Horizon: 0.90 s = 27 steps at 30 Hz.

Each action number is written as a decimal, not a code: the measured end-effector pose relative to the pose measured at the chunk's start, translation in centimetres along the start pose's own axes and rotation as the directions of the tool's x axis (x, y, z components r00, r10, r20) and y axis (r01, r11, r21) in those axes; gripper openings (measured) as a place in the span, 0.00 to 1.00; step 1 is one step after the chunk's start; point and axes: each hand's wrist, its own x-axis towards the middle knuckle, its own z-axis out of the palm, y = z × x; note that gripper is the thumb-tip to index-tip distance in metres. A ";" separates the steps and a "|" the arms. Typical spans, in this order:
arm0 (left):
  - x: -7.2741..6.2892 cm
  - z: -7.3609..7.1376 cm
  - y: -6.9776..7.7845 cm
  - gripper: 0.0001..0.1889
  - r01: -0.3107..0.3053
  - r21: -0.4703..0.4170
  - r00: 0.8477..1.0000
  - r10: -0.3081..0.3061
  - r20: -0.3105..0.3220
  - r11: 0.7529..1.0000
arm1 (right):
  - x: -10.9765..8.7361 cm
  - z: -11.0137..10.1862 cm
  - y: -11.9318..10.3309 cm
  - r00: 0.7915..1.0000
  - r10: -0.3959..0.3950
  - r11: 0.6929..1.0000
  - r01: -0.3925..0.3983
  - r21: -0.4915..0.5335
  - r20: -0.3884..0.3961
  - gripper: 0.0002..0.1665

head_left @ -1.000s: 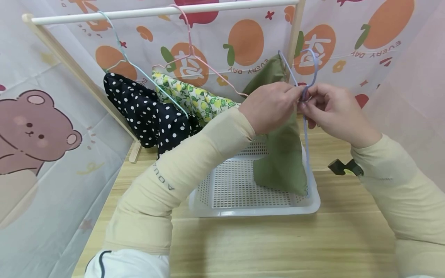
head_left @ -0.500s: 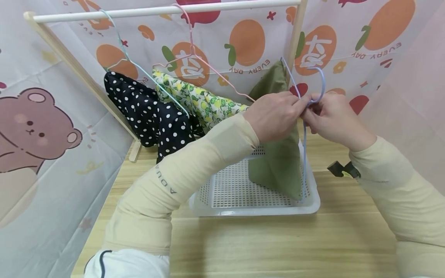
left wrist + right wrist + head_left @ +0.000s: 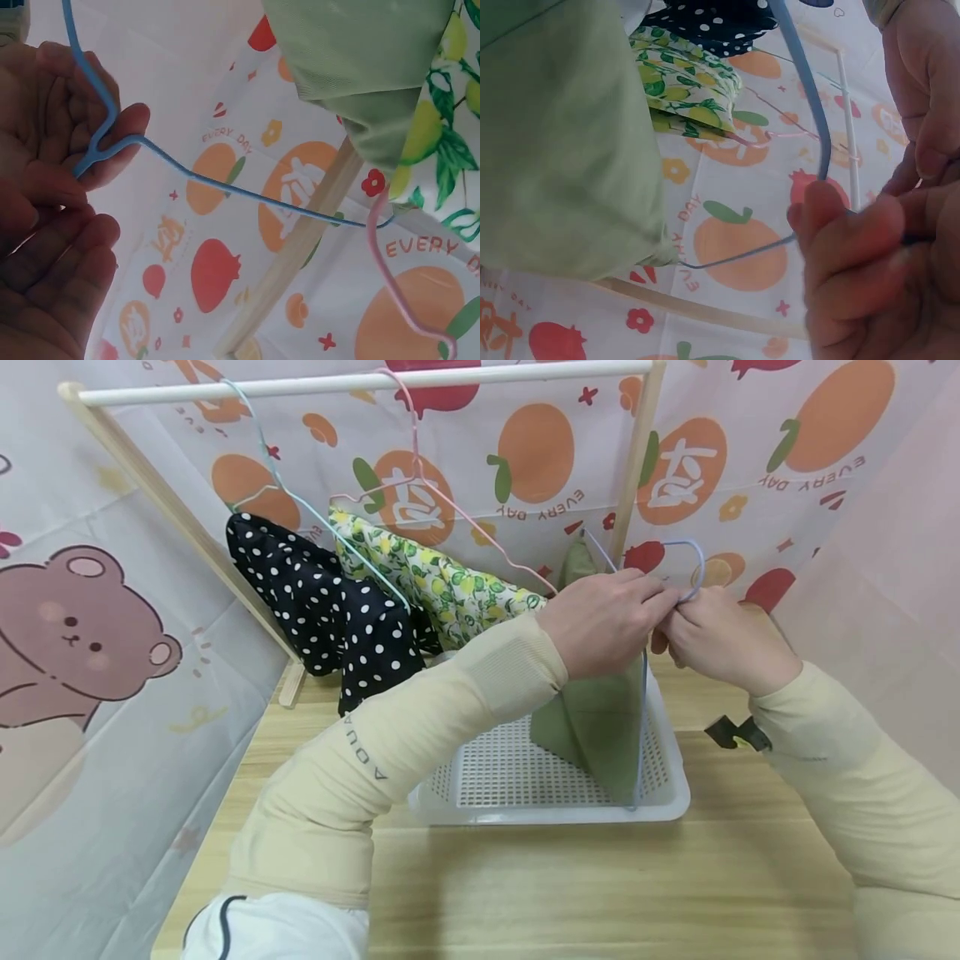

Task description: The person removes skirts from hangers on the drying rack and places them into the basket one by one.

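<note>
A blue clothes hanger (image 3: 702, 568) carries an olive-green cloth (image 3: 600, 727), which hangs over the right part of the white basket (image 3: 555, 816). My left hand (image 3: 609, 620) and my right hand (image 3: 723, 639) meet at the hanger's neck, just below the hook. In the left wrist view, right-hand fingers curl round the forked neck of the hanger (image 3: 247, 195), with left fingertips close below. Fingers hide part of the neck in the right wrist view, where the green cloth (image 3: 562, 165) fills the left side.
Behind, a rack's white rod (image 3: 480, 377) holds a light blue hanger (image 3: 322, 527) with black polka-dot cloth (image 3: 375, 627) and a pink hanger (image 3: 465, 514) with lemon-print cloth (image 3: 457, 589). The rack's right post (image 3: 637, 460) stands just behind the hands.
Both hands have lowered the blue hanger and its green cloth slightly. The hook has turned and now points to the left; the cloth's lower corner has shifted left and toward me.
</note>
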 end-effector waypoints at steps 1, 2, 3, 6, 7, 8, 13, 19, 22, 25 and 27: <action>0.0 0.1 -0.1 0.23 0.004 -0.007 1.000 -0.004 0.006 1.000 | 0.0 0.0 0.0 1.000 0.017 1.000 -0.018 0.025 0.020 0.14; 0.0 0.1 -0.2 0.23 0.014 -0.017 1.000 -0.013 0.012 1.000 | 0.0 0.0 0.0 0.997 0.067 0.993 -0.071 0.090 0.044 0.16; -0.1 0.2 -0.4 0.23 0.029 -0.024 0.999 -0.028 0.018 0.999 | 0.0 -0.1 0.0 0.983 0.170 0.968 -0.179 0.175 0.063 0.20; -0.3 0.6 -1.5 0.22 0.099 -0.031 0.995 -0.098 0.031 0.995 | 0.0 -0.2 0.0 0.935 0.338 0.872 -0.355 0.337 0.112 0.31; -0.4 0.7 -2.0 0.21 0.128 -0.032 0.991 -0.126 0.036 0.991 | 0.1 -0.2 0.1 0.927 0.356 0.851 -0.373 0.369 0.115 0.32; -0.5 0.9 -2.5 0.20 0.154 -0.038 0.987 -0.153 0.041 0.987 | 0.1 -0.2 0.2 0.925 0.364 0.841 -0.377 0.387 0.112 0.32; -1.0 1.3 -4.6 0.17 0.246 -0.067 0.969 -0.242 0.059 0.967 | 0.0 0.2 0.8 0.916 0.373 0.792 -0.397 0.463 0.149 0.31; -1.4 1.7 -6.3 0.17 0.302 -0.077 0.952 -0.297 0.071 0.950 | 0.1 1.4 1.3 0.937 0.311 0.742 -0.342 0.576 0.157 0.25; -1.7 1.8 -7.0 0.18 0.341 -0.094 0.939 -0.334 0.082 0.935 | -0.1 1.5 1.2 0.947 0.303 0.798 -0.315 0.513 0.111 0.25; -2.1 1.8 -7.5 0.19 0.372 -0.112 0.928 -0.363 0.086 0.922 | -0.4 1.2 0.8 0.954 0.288 0.824 -0.292 0.486 0.085 0.25; -2.3 1.7 -7.8 0.20 0.380 -0.117 0.925 -0.373 0.076 0.918 | -0.8 0.9 0.5 0.957 0.285 0.848 -0.281 0.448 0.061 0.25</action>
